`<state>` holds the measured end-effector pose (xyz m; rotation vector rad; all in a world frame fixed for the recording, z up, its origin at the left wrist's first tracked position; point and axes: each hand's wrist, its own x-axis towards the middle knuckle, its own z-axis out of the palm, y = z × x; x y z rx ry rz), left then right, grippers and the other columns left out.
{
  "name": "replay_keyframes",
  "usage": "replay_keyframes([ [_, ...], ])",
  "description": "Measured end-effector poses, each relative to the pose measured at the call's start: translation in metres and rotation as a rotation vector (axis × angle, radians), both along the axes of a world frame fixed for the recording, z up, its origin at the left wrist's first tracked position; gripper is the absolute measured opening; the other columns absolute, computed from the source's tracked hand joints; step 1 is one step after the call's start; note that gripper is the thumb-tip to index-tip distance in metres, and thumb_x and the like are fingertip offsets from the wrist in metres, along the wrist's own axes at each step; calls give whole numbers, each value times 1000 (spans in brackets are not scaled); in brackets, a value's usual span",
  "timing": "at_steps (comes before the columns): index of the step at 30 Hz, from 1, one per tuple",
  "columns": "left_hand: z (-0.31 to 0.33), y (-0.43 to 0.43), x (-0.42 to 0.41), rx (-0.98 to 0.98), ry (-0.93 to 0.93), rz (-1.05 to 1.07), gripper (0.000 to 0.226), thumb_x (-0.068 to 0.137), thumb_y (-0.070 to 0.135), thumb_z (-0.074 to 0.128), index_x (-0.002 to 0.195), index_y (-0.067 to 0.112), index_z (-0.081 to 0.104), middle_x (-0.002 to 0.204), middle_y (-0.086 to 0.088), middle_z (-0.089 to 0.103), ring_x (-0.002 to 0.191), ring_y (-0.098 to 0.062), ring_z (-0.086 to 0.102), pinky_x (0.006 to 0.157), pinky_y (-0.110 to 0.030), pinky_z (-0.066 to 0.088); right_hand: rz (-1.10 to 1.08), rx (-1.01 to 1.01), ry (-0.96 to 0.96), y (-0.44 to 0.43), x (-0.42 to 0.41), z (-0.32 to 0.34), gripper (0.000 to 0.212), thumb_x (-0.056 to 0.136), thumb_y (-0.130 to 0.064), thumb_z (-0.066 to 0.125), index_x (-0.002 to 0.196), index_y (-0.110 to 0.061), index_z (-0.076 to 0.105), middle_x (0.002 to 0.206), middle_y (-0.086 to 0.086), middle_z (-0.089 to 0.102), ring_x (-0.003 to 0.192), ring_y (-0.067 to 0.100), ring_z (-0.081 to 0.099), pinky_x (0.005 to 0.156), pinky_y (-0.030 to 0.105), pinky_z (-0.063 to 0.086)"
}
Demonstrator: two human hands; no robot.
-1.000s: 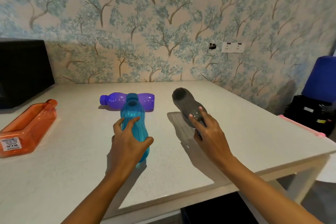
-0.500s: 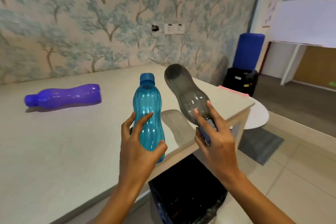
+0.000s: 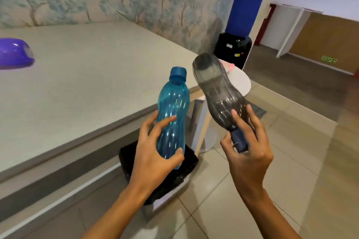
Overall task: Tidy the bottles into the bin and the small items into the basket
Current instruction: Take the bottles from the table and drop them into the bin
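Note:
My left hand [image 3: 155,153] grips a teal plastic bottle [image 3: 172,110] by its lower body, cap up. My right hand [image 3: 250,153] holds a smoky grey bottle [image 3: 217,91] near its dark blue cap, base tilted up and away. Both bottles are off the table, past its right corner. Directly under my left hand, a black-lined bin [image 3: 186,165] stands on the floor beside the table, partly hidden by the hand and teal bottle. A purple bottle [image 3: 13,53] lies on the white table [image 3: 77,83] at the far left edge of view. No basket is in view.
A table leg [image 3: 200,122] stands just behind the bin. A water dispenser with a blue jug [image 3: 244,13] stands by the wallpapered wall. A round white stool [image 3: 240,83] is behind the grey bottle. Tiled floor stretches to the right.
Both hands have carried the bottles off the tabletop and rightward over its corner to above the bin. My view has swung right and down; the orange bottle has left the frame.

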<state>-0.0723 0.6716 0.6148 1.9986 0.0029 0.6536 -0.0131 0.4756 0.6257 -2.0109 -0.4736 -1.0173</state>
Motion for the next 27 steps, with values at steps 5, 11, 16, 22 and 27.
replay_keyframes([
  [5, -46, -58, 16, 8, 82, -12, 76, 59, 26, 75, 127, 47, 48, 146, 17, 24, 132, 12, 26, 88, 8, 30, -18, -44, 122, -55, 17, -45, 60, 76, 1, 72, 132, -11, 53, 144, 10, 43, 133, 13, 40, 109, 10, 30],
  [11, -105, -87, 21, 70, 266, 24, 76, 60, 38, 71, 130, 50, 43, 148, 21, 19, 132, 7, 29, 90, -3, 39, 17, -46, 295, -87, 29, -100, 56, 77, 2, 71, 130, -7, 57, 140, 15, 48, 129, 16, 45, 108, 9, 32],
  [16, -163, -67, 28, 77, 534, 118, 77, 65, 28, 79, 134, 41, 47, 152, 12, 24, 130, -12, 40, 99, -34, 47, 80, -34, 490, -79, 50, -143, 55, 79, 1, 72, 130, -12, 58, 139, 9, 49, 126, 14, 49, 107, 20, 40],
  [22, -239, -18, 67, 81, 784, 233, 73, 68, 25, 82, 134, 30, 51, 153, -6, 30, 132, -31, 42, 103, -44, 41, 157, -13, 706, -46, 82, -196, 57, 82, -2, 70, 134, -20, 53, 141, 3, 47, 124, 15, 51, 103, 31, 48],
  [27, -314, 22, 120, 108, 910, 259, 71, 70, 30, 80, 135, 26, 51, 151, -10, 33, 134, -30, 38, 105, -42, 38, 168, 22, 782, -25, 107, -241, 55, 84, -5, 69, 133, -25, 54, 143, -3, 45, 127, 12, 48, 106, 36, 46],
])
